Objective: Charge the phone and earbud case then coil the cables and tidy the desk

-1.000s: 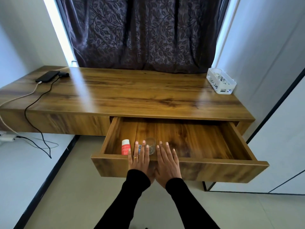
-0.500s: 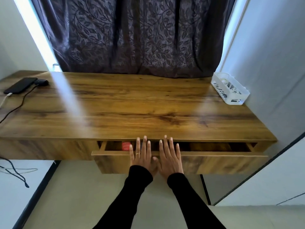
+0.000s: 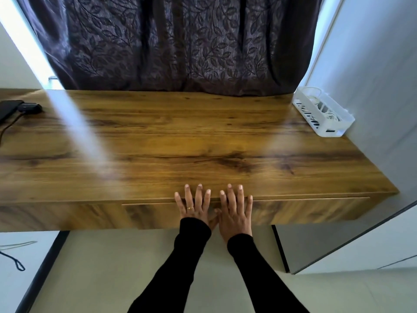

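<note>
At lower centre of the frame, the left hand and right hand are pressed flat, fingers straight, against the closed drawer. Phone and earbud case are seen at the bench's far-left edge, cabled.

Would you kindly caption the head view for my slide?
Both hands, left and right, press flat on the closed drawer of a wooden desk.
</note>
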